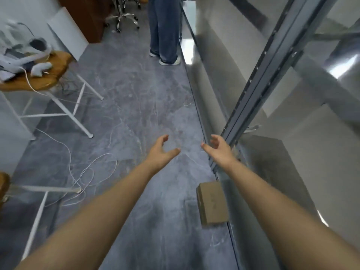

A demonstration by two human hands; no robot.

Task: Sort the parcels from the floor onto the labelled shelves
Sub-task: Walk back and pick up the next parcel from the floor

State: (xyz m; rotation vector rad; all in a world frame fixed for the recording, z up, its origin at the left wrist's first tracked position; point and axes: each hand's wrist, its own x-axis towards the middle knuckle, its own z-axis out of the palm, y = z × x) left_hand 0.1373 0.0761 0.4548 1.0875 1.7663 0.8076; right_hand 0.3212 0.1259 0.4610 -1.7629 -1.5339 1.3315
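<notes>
A brown cardboard parcel [212,204] lies flat on the grey marbled floor, against the foot of the metal shelving [259,82] on the right. My left hand [161,152] and my right hand [220,150] are stretched forward over the floor, palms facing each other, fingers spread, nothing in either. Both hands are well beyond the parcel; my right forearm passes just above and to the right of it. The shelf boards in view are bare, and no labels can be read.
A person in blue jeans [165,30] stands ahead beside the shelving. A wooden-topped table with white legs [44,75] holds cluttered gear at the left. White cables [83,172] trail across the floor. An office chair base [122,18] stands at the far end.
</notes>
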